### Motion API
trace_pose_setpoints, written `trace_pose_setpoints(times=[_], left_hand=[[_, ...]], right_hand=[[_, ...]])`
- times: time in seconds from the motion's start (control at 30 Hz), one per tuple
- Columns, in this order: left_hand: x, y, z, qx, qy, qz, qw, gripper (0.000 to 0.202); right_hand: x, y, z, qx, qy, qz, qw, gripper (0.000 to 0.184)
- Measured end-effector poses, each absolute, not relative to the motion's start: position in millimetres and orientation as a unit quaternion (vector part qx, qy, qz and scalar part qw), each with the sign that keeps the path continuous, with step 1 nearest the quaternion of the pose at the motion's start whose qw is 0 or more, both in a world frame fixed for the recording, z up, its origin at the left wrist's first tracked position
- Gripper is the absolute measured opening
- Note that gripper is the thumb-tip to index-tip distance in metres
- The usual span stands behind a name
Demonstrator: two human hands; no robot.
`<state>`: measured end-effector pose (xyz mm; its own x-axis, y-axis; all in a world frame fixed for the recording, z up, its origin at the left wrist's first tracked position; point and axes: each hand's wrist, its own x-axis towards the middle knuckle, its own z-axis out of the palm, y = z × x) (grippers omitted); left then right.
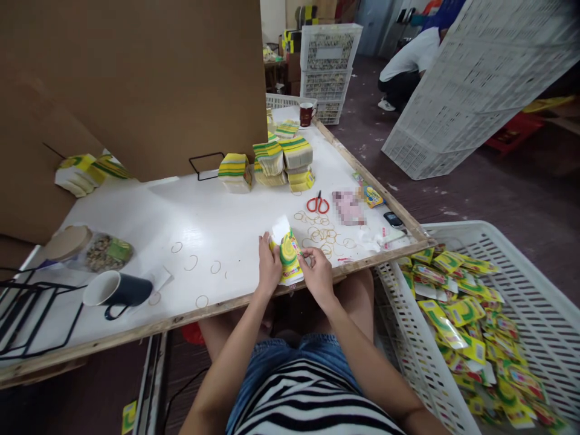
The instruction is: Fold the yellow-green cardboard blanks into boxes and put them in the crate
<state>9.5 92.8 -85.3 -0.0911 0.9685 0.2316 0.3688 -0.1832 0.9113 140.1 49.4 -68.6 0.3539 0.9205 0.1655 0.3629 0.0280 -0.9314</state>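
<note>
Close to the front edge of the white table [181, 211], a yellow and green printed packet [289, 254] is held between both hands, with a white piece showing at its top. My left hand [269, 263] grips its left side, fingers along the edge. On the other side my right hand [317, 269] pinches the packet's right edge between thumb and fingers. Just beyond and to the right are loose rubber bands [324, 232] and red-handled scissors [318, 204]. Whether the packet is one piece or several layered together I cannot tell.
Bundled packet stacks [269, 158] stand at the back beside a large cardboard sheet [136, 78]. To the left are a dark mug [129, 289] and a snack bag [109, 252]. A white crate [453, 229] of loose packets is at right. Beyond stacked crates [471, 84], a person [410, 63] crouches.
</note>
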Motion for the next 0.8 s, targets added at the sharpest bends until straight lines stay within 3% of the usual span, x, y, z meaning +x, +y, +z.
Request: trace_pose_setpoints(times=[0.13,0.3,0.4,0.57,0.8], left_hand=[[1.6,78.1,-64.2,0.540,0.548,0.549,0.326,0.056],[-10.2,49.9,-37.7,0.429,0.403,0.515,0.623,0.052],[-10.9,33.2,-26.7,0.389,0.352,0.474,0.707,0.050],[-4.1,18.4,-21.5,0.391,0.330,0.476,0.715,0.053],[3.4,16.7,-27.0,0.375,0.373,0.509,0.679,0.043]], right_hand=[[145.3,44.9,-56.9,-0.573,-0.388,0.435,0.576,0.023],[144.3,26.1,-38.6,-0.473,-0.293,0.565,0.609,0.031],[139.5,13.3,-35.0,-0.453,-0.283,0.612,0.584,0.032],[137.6,2.6,-37.5,-0.451,-0.315,0.613,0.568,0.031],[139.0,-9.3,-37.7,-0.471,-0.396,0.562,0.553,0.029]])
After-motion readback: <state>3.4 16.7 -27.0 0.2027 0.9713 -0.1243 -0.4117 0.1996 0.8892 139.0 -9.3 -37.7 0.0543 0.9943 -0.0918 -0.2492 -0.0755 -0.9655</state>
